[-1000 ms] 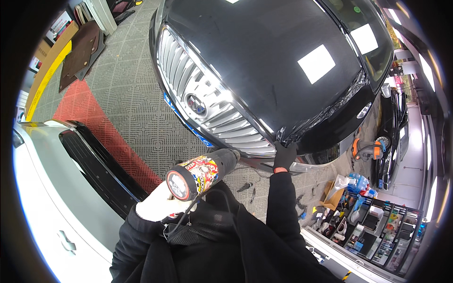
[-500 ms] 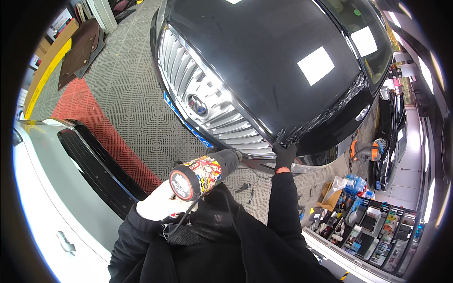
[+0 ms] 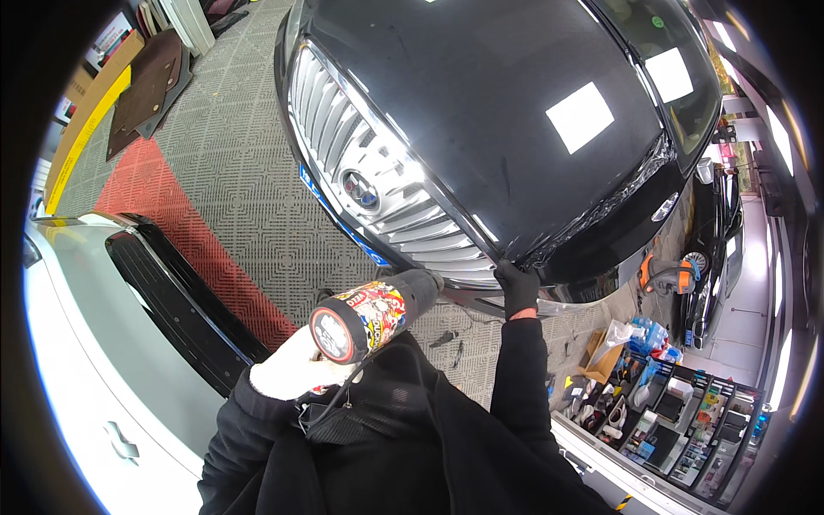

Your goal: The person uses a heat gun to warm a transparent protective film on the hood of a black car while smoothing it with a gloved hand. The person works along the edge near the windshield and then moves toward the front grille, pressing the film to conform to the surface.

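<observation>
As the left hand (image 3: 296, 367) holds the stickered tool (image 3: 378, 314) before the grille (image 3: 429, 233), the right hand (image 3: 518, 287) meets the front corner of the hood (image 3: 485, 112), grip unclear. Wrinkled side-edge film (image 3: 602, 201) probably wants even tension.

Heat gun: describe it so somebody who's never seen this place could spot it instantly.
Find the black car, then its slatted chrome grille. Below the grille in the view, the left hand holds the heat gun. Bright multicoloured graphics around its dark body set it apart from the plain black sleeves.
</observation>
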`<state>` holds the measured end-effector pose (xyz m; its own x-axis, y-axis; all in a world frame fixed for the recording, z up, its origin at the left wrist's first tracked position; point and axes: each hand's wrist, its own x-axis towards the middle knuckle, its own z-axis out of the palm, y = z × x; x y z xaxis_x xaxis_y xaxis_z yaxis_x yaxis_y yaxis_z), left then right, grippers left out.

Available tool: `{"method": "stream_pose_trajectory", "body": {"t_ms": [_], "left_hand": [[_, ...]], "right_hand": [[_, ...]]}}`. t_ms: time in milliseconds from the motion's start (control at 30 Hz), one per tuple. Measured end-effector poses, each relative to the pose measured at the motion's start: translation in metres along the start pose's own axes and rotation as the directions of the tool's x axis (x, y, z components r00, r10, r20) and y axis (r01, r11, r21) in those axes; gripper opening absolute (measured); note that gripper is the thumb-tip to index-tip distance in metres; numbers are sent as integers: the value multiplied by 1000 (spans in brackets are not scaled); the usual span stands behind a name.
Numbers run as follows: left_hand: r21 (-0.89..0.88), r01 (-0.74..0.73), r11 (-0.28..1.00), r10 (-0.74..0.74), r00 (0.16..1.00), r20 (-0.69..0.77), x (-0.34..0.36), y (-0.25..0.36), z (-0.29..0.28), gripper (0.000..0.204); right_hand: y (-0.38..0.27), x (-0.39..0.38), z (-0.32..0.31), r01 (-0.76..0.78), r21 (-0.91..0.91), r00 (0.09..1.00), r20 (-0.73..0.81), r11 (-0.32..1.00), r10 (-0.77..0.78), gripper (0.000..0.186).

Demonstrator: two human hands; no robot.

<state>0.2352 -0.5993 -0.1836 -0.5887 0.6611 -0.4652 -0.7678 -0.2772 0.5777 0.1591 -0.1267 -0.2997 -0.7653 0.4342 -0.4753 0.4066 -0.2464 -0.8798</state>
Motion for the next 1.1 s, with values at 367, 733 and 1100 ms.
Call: {"method": "stream_pose_trajectory", "body": {"t_ms": [367, 733, 1100], "left_hand": [[38, -34, 999, 35, 999, -19, 6, 14, 2, 71], [41, 4, 999, -3, 1000, -27, 7, 23, 2, 65], [-23, -128, 992, 127, 991, -44, 10, 20, -6, 43]], "right_hand": [[30, -5, 20, 70, 167, 982, -186, 983, -38, 31], [24, 3, 19, 226, -221, 921, -269, 949, -282, 26], [21, -1, 22, 232, -157, 925, -269, 960, -268, 48]]}}
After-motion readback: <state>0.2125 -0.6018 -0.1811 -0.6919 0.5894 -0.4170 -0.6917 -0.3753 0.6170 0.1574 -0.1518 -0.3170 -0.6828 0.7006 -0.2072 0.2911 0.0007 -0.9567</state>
